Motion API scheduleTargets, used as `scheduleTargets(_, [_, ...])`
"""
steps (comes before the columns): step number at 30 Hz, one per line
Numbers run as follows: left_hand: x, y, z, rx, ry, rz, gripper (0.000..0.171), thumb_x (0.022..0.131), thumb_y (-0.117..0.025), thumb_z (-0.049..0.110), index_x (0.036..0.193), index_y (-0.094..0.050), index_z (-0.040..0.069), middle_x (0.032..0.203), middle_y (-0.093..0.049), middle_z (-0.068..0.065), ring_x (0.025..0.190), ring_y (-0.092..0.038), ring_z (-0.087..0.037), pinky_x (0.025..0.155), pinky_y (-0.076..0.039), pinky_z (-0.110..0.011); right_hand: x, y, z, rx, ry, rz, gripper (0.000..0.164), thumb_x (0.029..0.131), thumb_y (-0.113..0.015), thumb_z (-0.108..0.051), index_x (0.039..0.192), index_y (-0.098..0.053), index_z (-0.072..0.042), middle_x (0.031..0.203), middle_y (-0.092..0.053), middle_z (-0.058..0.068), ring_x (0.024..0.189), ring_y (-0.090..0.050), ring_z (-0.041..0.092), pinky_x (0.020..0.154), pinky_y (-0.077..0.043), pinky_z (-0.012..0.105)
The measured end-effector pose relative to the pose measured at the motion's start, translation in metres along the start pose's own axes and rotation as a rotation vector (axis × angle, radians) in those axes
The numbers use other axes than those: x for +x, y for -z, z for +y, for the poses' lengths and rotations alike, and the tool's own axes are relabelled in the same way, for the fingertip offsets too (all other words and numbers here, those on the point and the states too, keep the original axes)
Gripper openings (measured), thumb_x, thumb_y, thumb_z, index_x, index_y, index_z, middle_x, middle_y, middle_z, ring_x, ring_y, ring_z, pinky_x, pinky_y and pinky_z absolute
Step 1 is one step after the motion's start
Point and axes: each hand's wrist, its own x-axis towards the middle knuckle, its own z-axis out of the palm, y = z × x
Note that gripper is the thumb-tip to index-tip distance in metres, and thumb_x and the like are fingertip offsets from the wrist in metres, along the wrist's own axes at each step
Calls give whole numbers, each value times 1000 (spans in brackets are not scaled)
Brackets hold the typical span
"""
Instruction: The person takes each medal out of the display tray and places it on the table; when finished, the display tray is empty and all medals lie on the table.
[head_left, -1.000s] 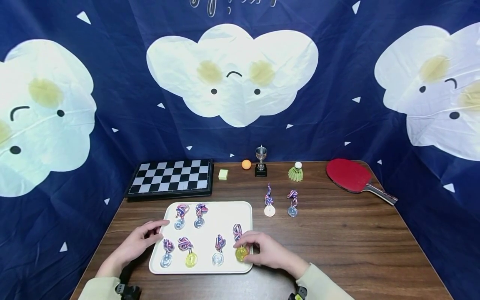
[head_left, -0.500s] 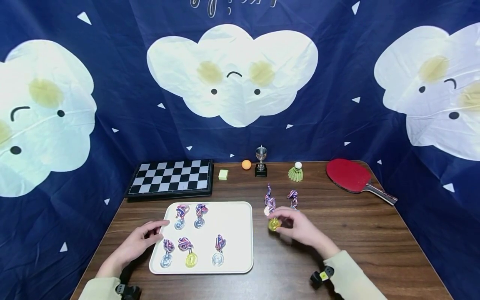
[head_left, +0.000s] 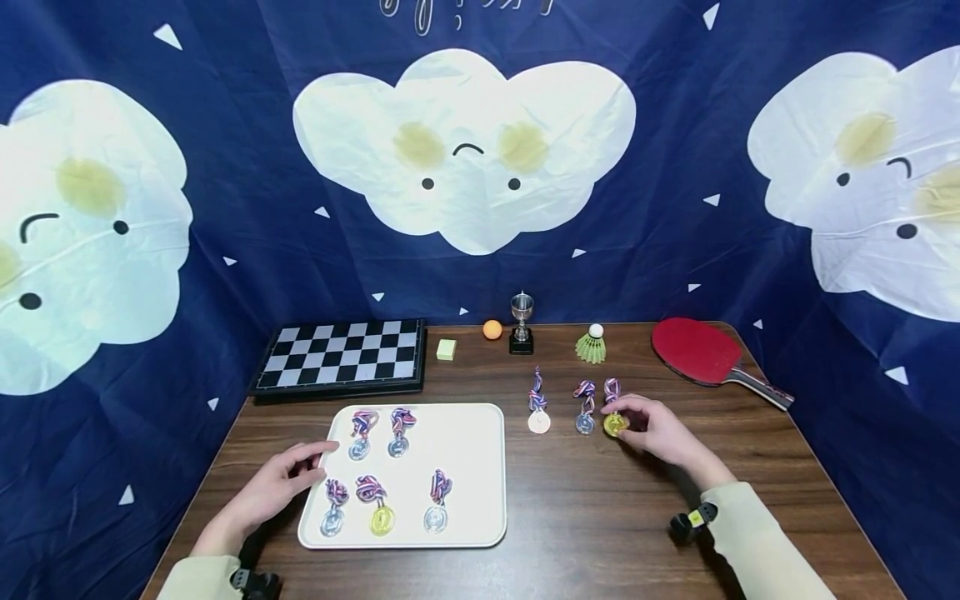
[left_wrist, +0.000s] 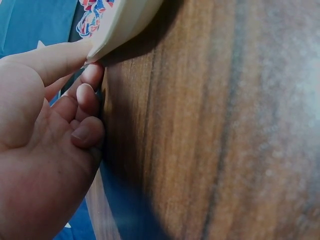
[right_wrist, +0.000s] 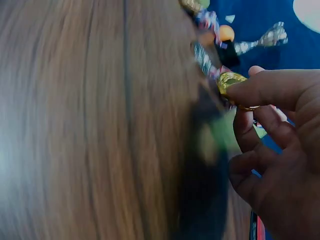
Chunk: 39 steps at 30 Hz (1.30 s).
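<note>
Right grip (head_left: 651, 427): pinching a gold medal (head_left: 615, 425) between thumb and fingertips, gap about the disc's thickness.
Gold medal: sitting over the right part of the bench (head_left: 555, 517), its striped ribbon (head_left: 612, 389) running toward the far side; cannot tell if the disc is touching wood.
Medals left of it: silver medal (head_left: 585, 423) lying just beside, pale medal (head_left: 538, 422) lying farther left.
Left grip (head_left: 281, 477): resting thumb and finger on the left rim of the white tray (head_left: 472, 437), other fingers loosely bent.
White tray: lying left on the bench, carrying five medals (head_left: 382, 521); two silver far left; silver, gold, silver along the near side.
Far edge, left to right: chessboard (head_left: 341, 354), yellow block (head_left: 446, 349), orange ball (head_left: 492, 330), trophy (head_left: 522, 325), shuttlecock (head_left: 592, 345), red paddle (head_left: 693, 350), all resting.
</note>
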Motion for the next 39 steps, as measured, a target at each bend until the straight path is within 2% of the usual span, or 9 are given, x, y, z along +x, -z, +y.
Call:
scheduleTargets(4, [0,0,0,9,4,-3,39,90,-65,24,129,-59,27,117,-54,-5,97,-44,-25,78,-37,-29,-4,7,6,-63,-17,-12,41,73,-71,11,109,-67,-7,102,-62,9,79,-55,22,68,-46,31])
scheduleTargets(13, [0,1,-1,-3,8,-7,39,90,-66,25,129,-59,28,118,-54,-4,98,-44,-25,78,-37,-30,-5,12,10,-282,-18,5,39,72,-74,4,108,-69,-12,107,-61,4,94,-56,21,80,-44,38])
scheduleTargets(17, [0,1,-2,-12,9,-9,40,90,-66,25,129,-59,28,118,-54,-5,98,-44,-25,77,-37,-30,-6,13,12,-291,7,-3,41,72,-71,5,110,-69,-10,105,-59,7,95,-55,21,79,-44,37])
scheduleTargets(21, [0,1,-2,-17,9,-11,39,90,-66,24,129,-59,28,118,-54,-5,97,-44,-25,77,-37,-29,-7,13,12,-281,16,35,40,73,-70,5,110,-69,-11,104,-58,7,94,-54,21,78,-44,37])
scheduleTargets(25, [1,2,-2,-13,14,-8,39,90,-66,24,128,-59,28,114,-53,-6,97,-44,-25,77,-37,-29,-4,8,4,-250,-6,119,33,78,-71,2,108,-70,-12,103,-57,4,74,-57,18,67,-46,31])
scheduleTargets(29, [2,2,-2,-2,21,-6,39,90,-66,23,128,-59,28,112,-53,-6,97,-44,-25,76,-37,-30,4,-7,-17,-246,1,164,28,81,-72,-5,107,-70,-16,104,-57,-1,80,-58,11,75,-47,33])
scheduleTargets(30, [1,2,-2,0,22,-6,39,90,-66,23,129,-59,28,112,-53,-6,97,-44,-25,76,-37,-30,6,-13,-22,-255,21,161,28,81,-72,-6,107,-70,-17,104,-58,-2,86,-57,11,79,-46,36])
scheduleTargets(32, [1,2,-1,-2,25,-6,39,90,-66,23,129,-59,28,112,-53,-6,98,-44,-25,76,-37,-30,11,-27,-35,-258,55,139,27,82,-73,-10,107,-70,-18,104,-59,-5,97,-54,12,86,-44,41])
scheduleTargets(39, [0,1,-1,1,20,-6,40,90,-66,24,128,-59,28,116,-54,-5,96,-44,-24,75,-37,-30,24,-90,-77,-253,139,0,22,85,-72,-21,107,-69,-19,103,-60,-13,98,-54,5,88,-46,35])
